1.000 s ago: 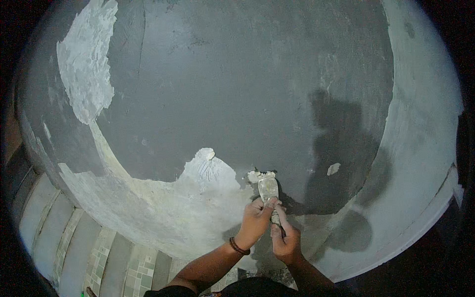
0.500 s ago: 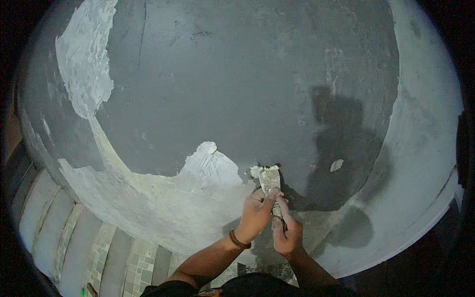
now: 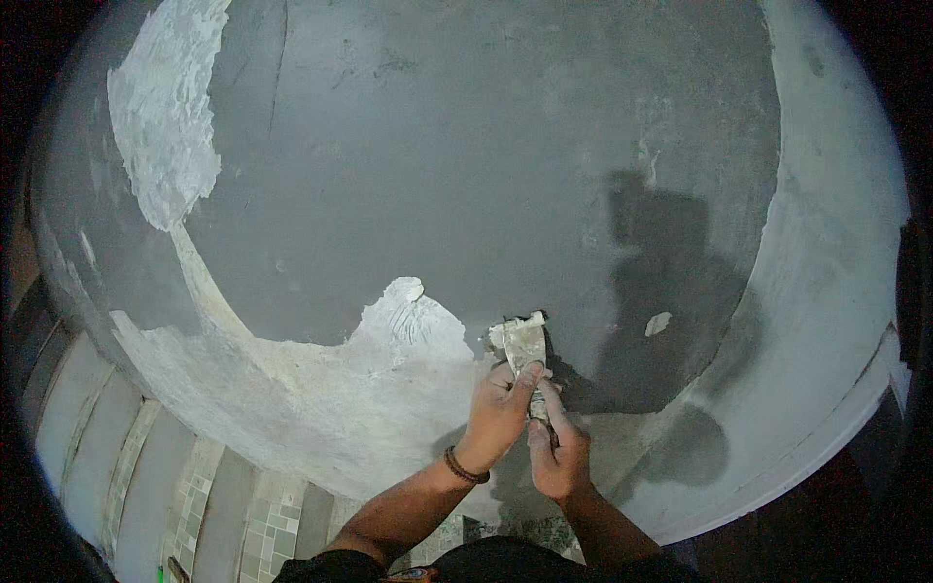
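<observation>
A putty knife [image 3: 527, 342] with a wide blade, smeared with pale residue, rests against the large grey wall [image 3: 466, 194], low and right of centre. My left hand [image 3: 498, 413] is closed round it near the base of the blade, thumb on top. Lower down, my right hand [image 3: 561, 459] grips the handle, which the fingers mostly hide. Whitish, crumbly material [image 3: 533, 320] lies along the blade's edge, where the grey coating meets a bared pale area. Left of the blade is a white patch [image 3: 413, 325] with a ragged edge.
A tall rough white patch [image 3: 170, 126] marks the wall's upper left. A small pale spot [image 3: 658, 324] sits right of the blade, beside my shadow [image 3: 671, 253]. Steps with tiled strips [image 3: 272, 534] run along the lower left.
Both hands and the putty knife have shifted slightly up and left. The whitish material at the blade's edge now looks more rolled up.
</observation>
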The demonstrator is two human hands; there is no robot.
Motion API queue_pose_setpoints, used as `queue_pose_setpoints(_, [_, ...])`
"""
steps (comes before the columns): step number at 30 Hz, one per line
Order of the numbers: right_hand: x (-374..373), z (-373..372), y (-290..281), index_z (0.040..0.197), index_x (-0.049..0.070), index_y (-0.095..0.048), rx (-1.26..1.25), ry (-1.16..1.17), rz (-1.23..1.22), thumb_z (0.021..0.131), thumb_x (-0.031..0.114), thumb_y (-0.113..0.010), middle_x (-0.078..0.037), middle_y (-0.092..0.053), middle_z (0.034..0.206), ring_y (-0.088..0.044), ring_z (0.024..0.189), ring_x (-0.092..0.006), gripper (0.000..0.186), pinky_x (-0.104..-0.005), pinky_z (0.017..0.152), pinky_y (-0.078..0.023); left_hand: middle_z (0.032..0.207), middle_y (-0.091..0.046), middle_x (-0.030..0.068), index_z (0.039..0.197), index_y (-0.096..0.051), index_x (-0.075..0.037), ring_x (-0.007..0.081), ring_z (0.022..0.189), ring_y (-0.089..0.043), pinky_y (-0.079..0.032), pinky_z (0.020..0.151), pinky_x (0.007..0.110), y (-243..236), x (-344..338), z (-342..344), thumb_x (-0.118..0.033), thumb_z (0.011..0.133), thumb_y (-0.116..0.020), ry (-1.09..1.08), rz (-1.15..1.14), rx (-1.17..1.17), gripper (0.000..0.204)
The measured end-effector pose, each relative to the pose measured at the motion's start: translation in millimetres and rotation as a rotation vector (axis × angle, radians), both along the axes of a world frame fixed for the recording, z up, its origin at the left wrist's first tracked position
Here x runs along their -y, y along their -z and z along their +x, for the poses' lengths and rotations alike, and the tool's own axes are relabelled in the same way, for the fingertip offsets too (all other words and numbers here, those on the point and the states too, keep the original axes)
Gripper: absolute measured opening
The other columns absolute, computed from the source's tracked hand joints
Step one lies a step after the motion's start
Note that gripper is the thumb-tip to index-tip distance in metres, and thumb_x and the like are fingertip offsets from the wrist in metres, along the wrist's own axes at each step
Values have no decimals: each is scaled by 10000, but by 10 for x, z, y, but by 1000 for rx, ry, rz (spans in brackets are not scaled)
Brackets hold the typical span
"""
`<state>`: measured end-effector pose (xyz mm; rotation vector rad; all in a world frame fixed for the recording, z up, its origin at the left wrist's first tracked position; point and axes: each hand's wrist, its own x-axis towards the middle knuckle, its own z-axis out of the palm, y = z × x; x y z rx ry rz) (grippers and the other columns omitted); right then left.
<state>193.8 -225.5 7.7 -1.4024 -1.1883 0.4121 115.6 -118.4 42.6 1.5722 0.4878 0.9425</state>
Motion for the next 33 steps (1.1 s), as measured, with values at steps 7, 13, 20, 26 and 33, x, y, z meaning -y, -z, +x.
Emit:
queue_pose_setpoints(7, [-139,1,74,1487,5,-392,181,76,291,946,29,-474,-167,-667,1033,-565,776,-123,548,-285,744,-475,894,-708,28,989,-697,-14,94,778,-616,-494,696,264,10,-33,-7,-243,1023,-572,-2,17,45,263])
queue_pose_setpoints(13, [-120,-17,83,1481,-3,-398,235,67,275,943,16,-474,-191,-660,1095,-596,848,-156,543,-304,808,-485,881,-710,40,992,-693,-12,97,764,-627,-502,682,263,27,-41,-17,-244,1025,-569,25,-77,87,265])
queue_pose_setpoints(20, [-183,-21,39,1483,6,-399,291,99,342,934,8,-493,-145,-649,922,-570,758,-142,557,-296,736,-487,871,-713,50,980,-688,-10,114,767,-648,-515,701,266,-55,-13,-56,-240,1028,-560,1,-58,59,267])
queue_pose_setpoints(26, [-159,-65,-7,1485,13,-400,171,61,237,929,0,-494,-122,-622,817,-556,717,-133,564,-291,696,-482,879,-712,48,990,-694,-12,117,779,-650,-516,710,266,-64,-26,-60,-237,1027,-558,-13,-54,94,265])
queue_pose_setpoints(33, [-216,-37,43,1487,17,-400,173,59,233,946,29,-483,-92,-616,787,-534,662,-113,547,-268,640,-462,871,-706,30,968,-707,-13,92,778,-625,-499,695,260,-65,-55,-64,-247,1026,-565,-31,2,89,280])
